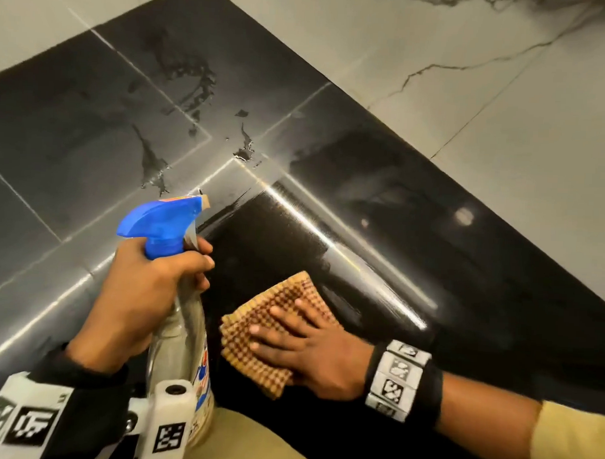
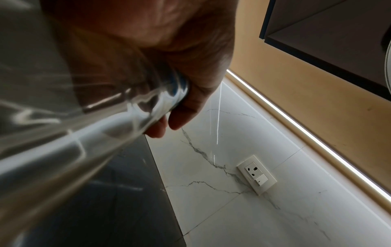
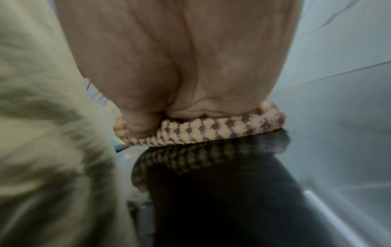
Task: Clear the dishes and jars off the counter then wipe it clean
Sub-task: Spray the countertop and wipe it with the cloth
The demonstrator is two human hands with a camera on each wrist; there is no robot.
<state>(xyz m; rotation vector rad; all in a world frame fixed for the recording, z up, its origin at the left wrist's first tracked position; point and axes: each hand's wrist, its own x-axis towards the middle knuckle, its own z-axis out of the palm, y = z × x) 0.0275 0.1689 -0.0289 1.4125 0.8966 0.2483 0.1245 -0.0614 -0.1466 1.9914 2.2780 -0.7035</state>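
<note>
The counter (image 1: 381, 184) was dark and shiny, with wet splashes (image 1: 244, 148) near the back. No dishes or jars showed on it. My right hand (image 1: 310, 346) lay flat, fingers spread wide, pushing the checked cloth (image 1: 274, 317) down so it would rub well. My left hand (image 1: 144, 299) curled around the spray bottle (image 1: 179, 293), one finger maybe on the trigger, ready to squirt more. The marble wall (image 1: 471, 63) stood behind.

Head view looks steeply down on the dark desk (image 1: 381, 204) toward its back edge and the marble wall (image 1: 505, 82). Left wrist view sits tight against the spray bottle (image 2: 84, 125), facing the same wall. Right wrist view is low, close behind the cloth (image 3: 211, 130) on the desk.
</note>
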